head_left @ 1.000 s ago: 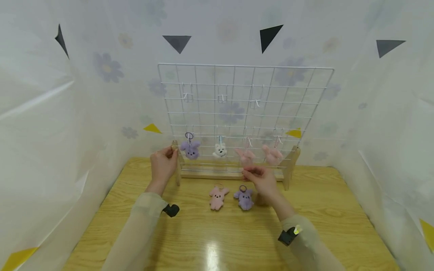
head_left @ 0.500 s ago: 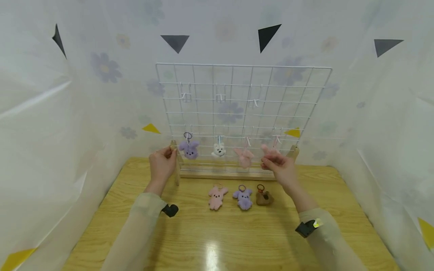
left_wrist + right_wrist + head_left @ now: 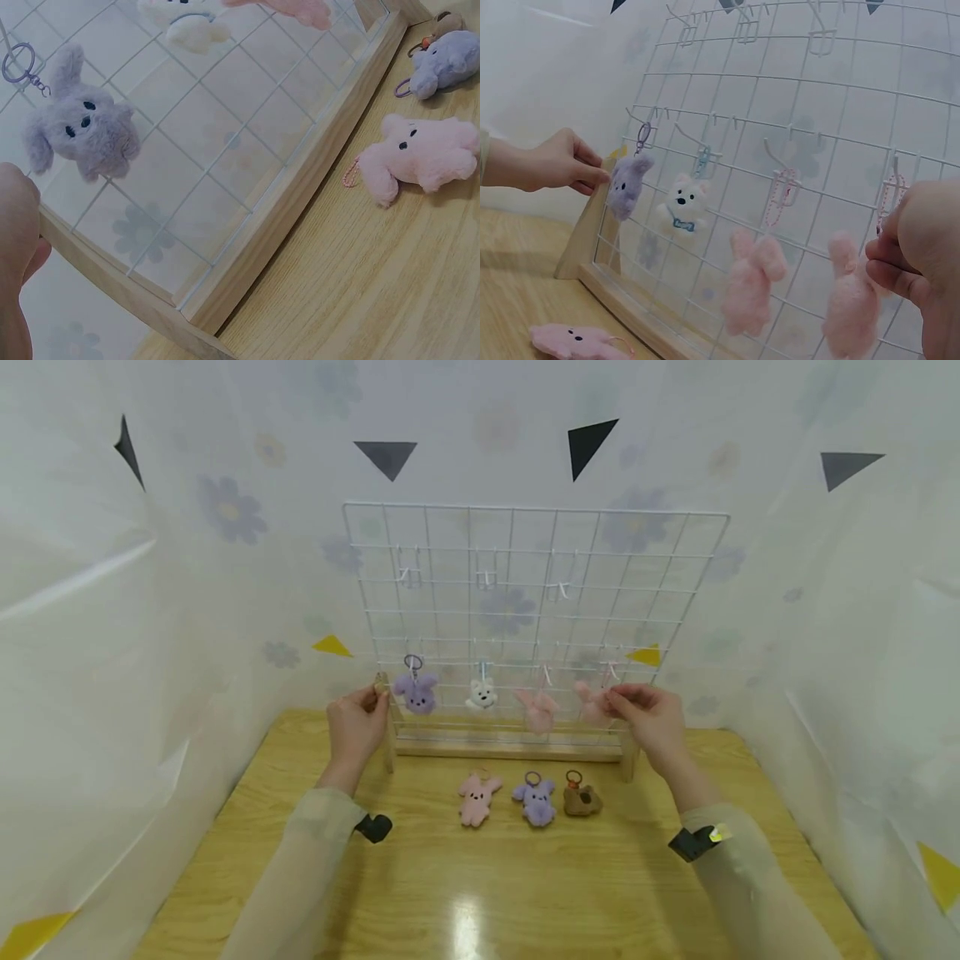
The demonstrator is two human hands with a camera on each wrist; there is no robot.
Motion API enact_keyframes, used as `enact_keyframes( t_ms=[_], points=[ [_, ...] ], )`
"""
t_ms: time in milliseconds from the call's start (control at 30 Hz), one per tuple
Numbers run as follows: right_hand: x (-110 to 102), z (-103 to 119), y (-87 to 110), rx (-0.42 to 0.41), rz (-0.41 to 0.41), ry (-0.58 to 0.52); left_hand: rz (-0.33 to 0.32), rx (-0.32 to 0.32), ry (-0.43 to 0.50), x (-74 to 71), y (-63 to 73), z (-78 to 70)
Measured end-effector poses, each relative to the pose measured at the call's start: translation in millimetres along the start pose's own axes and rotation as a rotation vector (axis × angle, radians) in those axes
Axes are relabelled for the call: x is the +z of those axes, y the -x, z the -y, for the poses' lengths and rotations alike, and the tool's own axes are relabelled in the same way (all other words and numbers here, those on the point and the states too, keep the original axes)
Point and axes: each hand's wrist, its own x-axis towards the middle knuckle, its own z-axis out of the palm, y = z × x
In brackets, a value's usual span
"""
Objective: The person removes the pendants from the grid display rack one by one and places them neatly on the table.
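A white wire grid (image 3: 510, 610) leans in a wooden stand (image 3: 480, 748). My left hand (image 3: 355, 731) grips the top of the stand's left post. On the lower hooks hang a purple bunny keychain (image 3: 417, 693), a white bear keychain (image 3: 482, 694) and two pink plush keychains, the left one (image 3: 751, 289) with no face showing. At the right-hand pink plush keychain (image 3: 850, 319), my right hand (image 3: 651, 718) has thumb and fingers pinched at its right side, by the ear. The fingers (image 3: 889, 262) partly cover that side and the beaded loop.
On the table in front of the stand lie a pink plush keychain (image 3: 476, 800), a purple one (image 3: 536, 802) and a brown one (image 3: 582, 799). Several bare hooks (image 3: 486, 578) sit on the grid's upper part. A patterned sheet (image 3: 285, 543) stands behind.
My right hand has moved right and up from below the left pink plush to the right-hand one's side, uncovering the brown keychain on the table. My left hand has stayed on the post.
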Motion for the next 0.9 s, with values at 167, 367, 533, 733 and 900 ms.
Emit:
enact_keyframes(
  t_ms=[167, 367, 533, 733, 900],
  points=[
    [-4.3, 3.8, -9.3, -0.001, -0.017, 0.041, -0.001, 0.003, 0.001, -0.1, 1.3, 1.3],
    [-4.0, 7.6, -17.2, -0.014, -0.027, 0.128, -0.001, -0.011, 0.005, -0.8, 2.4, 1.9],
    [-1.9, 9.2, -21.9, -0.012, -0.026, 0.120, -0.006, 0.000, 0.006, 0.4, 1.6, 2.6],
    [0.9, 4.8, -27.7, 0.016, -0.022, 0.070, -0.006, 0.011, -0.004, 0.9, 1.0, 2.3],
    [2.7, 3.6, -27.9, 0.038, -0.019, 0.037, -0.004, 0.009, 0.007, 0.6, 1.4, 0.4]
  ],
)
